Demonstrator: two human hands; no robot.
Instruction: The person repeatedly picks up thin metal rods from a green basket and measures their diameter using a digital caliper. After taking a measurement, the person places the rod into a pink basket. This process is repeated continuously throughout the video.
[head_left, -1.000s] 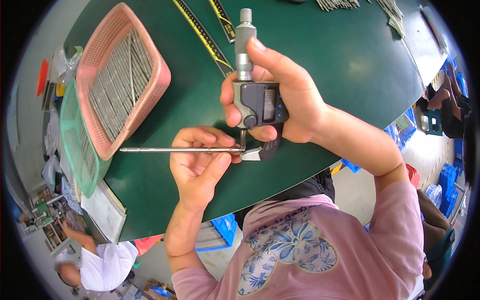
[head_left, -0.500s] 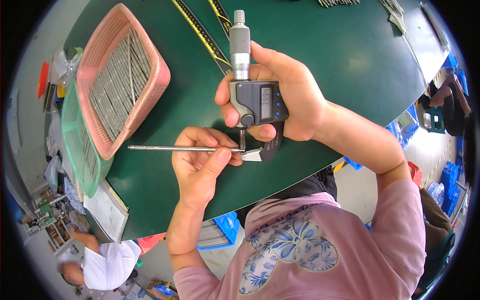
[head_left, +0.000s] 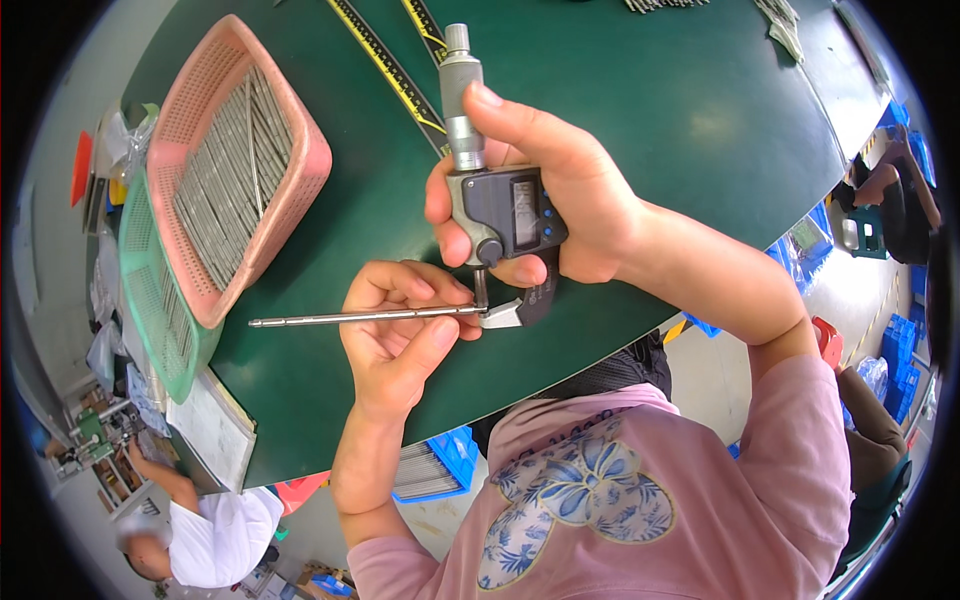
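Observation:
My right hand (head_left: pixel 595 200) is closed around a digital micrometer (head_left: pixel 490 215) with a grey and black frame and a small screen. Its thumb lies against the silver-grey thimble (head_left: pixel 462 85). In my left hand (head_left: pixel 385 365) a thin metal rod (head_left: pixel 310 319) is pinched between thumb and fingers, its free end pointing left over the table. The rod's right end sits at the micrometer's jaw gap, between the spindle and the anvil; whether both faces touch it I cannot tell.
A pink basket (head_left: pixel 317 165) full of metal rods stands at the left, overlapping a green basket (head_left: pixel 150 310). Two black and yellow scales (head_left: pixel 390 75) lie beyond the micrometer. Papers (head_left: pixel 215 430) rest at the table's left edge. A person in white (head_left: pixel 225 535) is at lower left.
The micrometer has shifted slightly left, and my right thumb has moved onto its thimble. The rod has tilted, its free end now lower.

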